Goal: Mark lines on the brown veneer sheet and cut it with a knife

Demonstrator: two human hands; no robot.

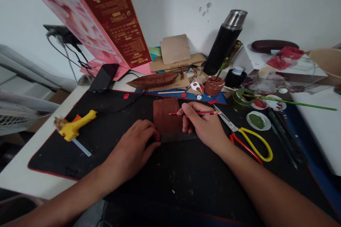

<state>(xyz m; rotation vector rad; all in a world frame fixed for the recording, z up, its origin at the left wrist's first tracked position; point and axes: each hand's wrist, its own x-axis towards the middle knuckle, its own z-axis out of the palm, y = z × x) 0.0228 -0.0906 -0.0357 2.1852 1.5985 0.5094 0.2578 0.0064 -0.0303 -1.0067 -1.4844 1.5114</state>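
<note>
My right hand (205,126) pinches a red pencil (198,113), tip over the brown painted card (167,117); left hand (134,147) lies spread flat, fingertips pinning the card's lower left corner to the black mat (106,142) on the tabletop. No drawn line visible on the card yet; marking looks barely begun. Scissors (249,140) lie just right, glue gun (73,126) well left

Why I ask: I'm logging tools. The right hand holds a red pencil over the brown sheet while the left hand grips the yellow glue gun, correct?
Not quite. In the head view the left hand presses on the brown sheet; the yellow glue gun lies untouched. The right hand does hold the red pencil.
</note>
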